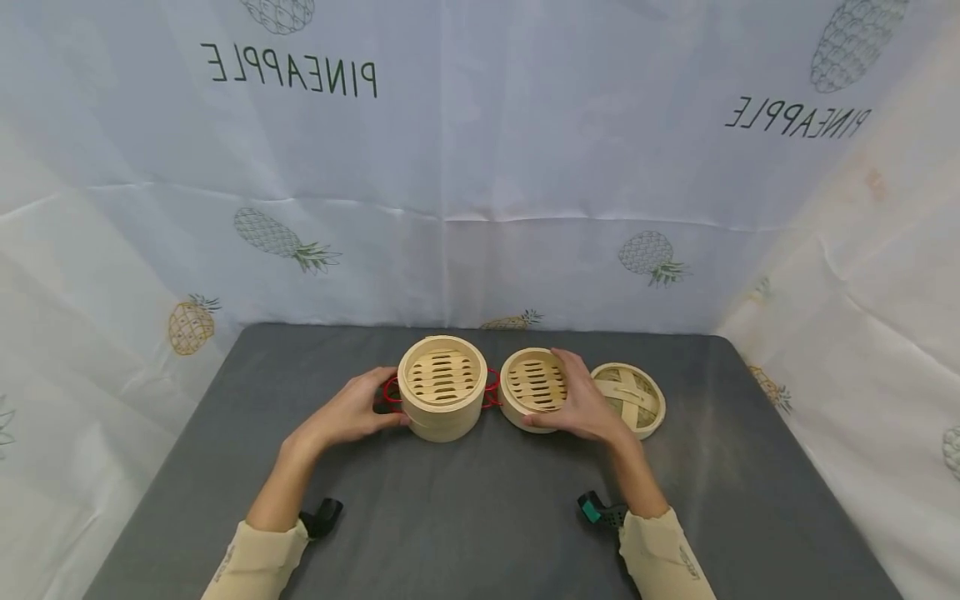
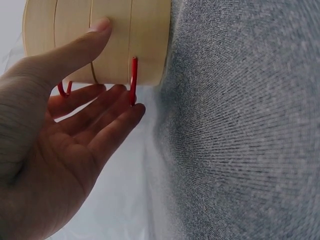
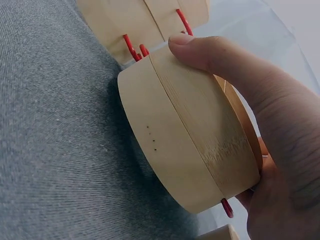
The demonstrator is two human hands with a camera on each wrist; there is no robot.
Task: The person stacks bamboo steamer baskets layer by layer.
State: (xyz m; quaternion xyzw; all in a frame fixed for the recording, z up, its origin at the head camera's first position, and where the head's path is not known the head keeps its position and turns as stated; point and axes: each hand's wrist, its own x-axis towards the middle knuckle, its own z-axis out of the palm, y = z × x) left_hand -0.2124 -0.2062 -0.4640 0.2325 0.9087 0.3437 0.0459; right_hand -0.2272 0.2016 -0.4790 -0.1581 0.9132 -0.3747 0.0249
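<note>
A stack of round bamboo steamer baskets (image 1: pixel 441 423) stands at the middle back of the table, its slatted floor showing from above. My left hand (image 1: pixel 358 408) holds its left side. In the left wrist view the thumb lies on the basket wall, and the fingers reach behind, beside a red handle (image 2: pixel 134 80). Just right of the stack is a single bamboo steamer basket (image 1: pixel 517 412), also with red handles. My right hand (image 1: pixel 583 404) grips it, thumb (image 3: pixel 187 47) on the near wall and fingers round the far right side, partly hidden. A woven bamboo lid (image 1: pixel 633 398) lies right behind that hand.
The dark grey table (image 1: pixel 450 525) carries all the steamer parts near its back edge. A white cloth (image 1: pixel 480 167) with pineapple prints hangs behind and at both sides. Black wrist cameras (image 1: pixel 322 518) sit at each wrist, by the beige sleeves (image 1: pixel 258 558).
</note>
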